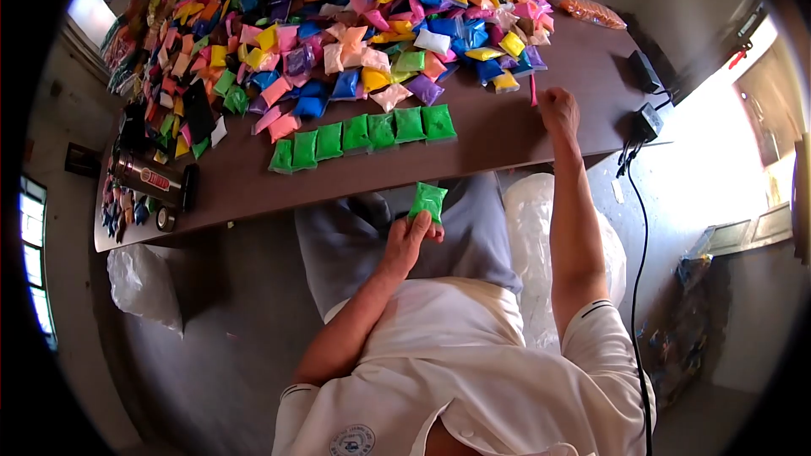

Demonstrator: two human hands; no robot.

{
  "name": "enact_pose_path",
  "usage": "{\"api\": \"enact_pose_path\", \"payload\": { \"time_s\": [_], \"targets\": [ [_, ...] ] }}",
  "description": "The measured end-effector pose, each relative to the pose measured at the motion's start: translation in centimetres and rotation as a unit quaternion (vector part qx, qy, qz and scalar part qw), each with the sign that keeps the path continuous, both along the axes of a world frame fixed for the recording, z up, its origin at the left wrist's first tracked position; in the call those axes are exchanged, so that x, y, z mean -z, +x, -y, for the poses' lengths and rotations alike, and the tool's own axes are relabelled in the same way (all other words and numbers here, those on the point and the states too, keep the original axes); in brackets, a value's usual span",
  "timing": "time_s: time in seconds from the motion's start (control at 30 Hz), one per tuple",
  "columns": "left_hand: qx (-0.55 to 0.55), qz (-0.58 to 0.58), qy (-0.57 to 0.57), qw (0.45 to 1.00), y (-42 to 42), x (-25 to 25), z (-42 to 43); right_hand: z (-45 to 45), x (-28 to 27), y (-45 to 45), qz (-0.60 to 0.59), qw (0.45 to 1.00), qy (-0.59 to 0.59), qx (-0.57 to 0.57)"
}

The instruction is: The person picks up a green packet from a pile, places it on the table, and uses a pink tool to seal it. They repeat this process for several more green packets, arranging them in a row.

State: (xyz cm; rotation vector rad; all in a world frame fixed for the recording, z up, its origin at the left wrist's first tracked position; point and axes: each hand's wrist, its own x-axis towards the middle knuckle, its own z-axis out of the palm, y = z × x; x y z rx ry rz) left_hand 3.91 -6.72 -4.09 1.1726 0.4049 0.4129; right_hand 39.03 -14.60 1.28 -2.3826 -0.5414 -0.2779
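Observation:
My left hand (411, 236) is closed around the lower end of a small green packet (428, 200), held over my lap in front of the table edge. My right hand (557, 111) is a fist at the right part of the table. Just left of its knuckles is a thin pink strip (533, 90); I cannot tell whether the fist grips it. A row of several green packets (356, 133) lies side by side along the near part of the table. The packets look like clear bags with soft green filling.
A large heap of multicoloured packets (346, 59) covers the far side of the brown table (498, 131). A steel flask (150, 179) lies at the left, and a black power adapter (649, 121) with a cable sits at the right edge. Plastic bags (144, 287) stand below.

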Motion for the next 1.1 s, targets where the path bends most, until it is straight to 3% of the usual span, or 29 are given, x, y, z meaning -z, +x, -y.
{"api": "enact_pose_path", "payload": {
  "time_s": [0.03, 0.13, 0.27, 0.43, 0.77, 0.83, 0.87, 0.9, 0.93, 0.97, 1.03, 1.1],
  "targets": [
    [0.0, -0.002, 0.003, 1.0, 0.0, -0.2, -0.1, -0.4, -0.4, 0.3, -0.035, 0.997, -0.063, -0.005],
    [0.001, -0.018, 0.01, 1.0, 0.3, -1.4, -0.1, -1.7, -0.6, 0.6, -0.069, 0.993, -0.095, 0.033],
    [0.009, -0.014, 0.027, 1.0, 1.1, -1.4, -0.5, -2.7, -0.2, 1.8, -0.033, 0.99, -0.133, 0.035],
    [0.008, -0.007, -0.005, 1.0, 2.1, -1.6, -1.0, -1.7, -1.8, 1.8, -0.085, 0.976, -0.2, -0.025],
    [-0.035, -0.028, -0.077, 0.996, 3.7, 0.4, -2.2, 0.7, -1.5, -0.1, -0.027, 0.977, -0.201, -0.069],
    [-0.047, -0.03, -0.08, 0.995, 4.1, 0.1, -2.1, 1.0, -3.9, -2.4, -0.145, 0.973, -0.142, -0.109],
    [-0.047, -0.03, -0.08, 0.995, 4.3, 0.0, -2.0, 1.3, -3.7, -3.1, -0.145, 0.973, -0.142, -0.109],
    [-0.049, -0.034, -0.081, 0.995, 4.5, -0.2, -1.9, 1.6, -3.3, -3.7, -0.247, 0.955, 0.019, -0.164],
    [-0.051, -0.038, -0.082, 0.995, 4.6, -0.3, -1.8, 2.0, -2.9, -4.5, -0.339, 0.899, 0.179, -0.211],
    [-0.049, -0.039, -0.083, 0.995, 4.8, -0.4, -1.6, 2.2, -2.6, -5.6, -0.34, 0.899, 0.18, -0.21],
    [-0.031, -0.067, -0.079, 0.994, 5.2, -0.7, -1.4, 2.1, -2.1, -8.3, -0.368, 0.831, 0.318, -0.269],
    [-0.024, -0.067, -0.074, 0.995, 5.8, -0.6, -1.0, 2.1, -1.8, -10.9, -0.385, 0.807, 0.357, -0.272]
  ]
}}
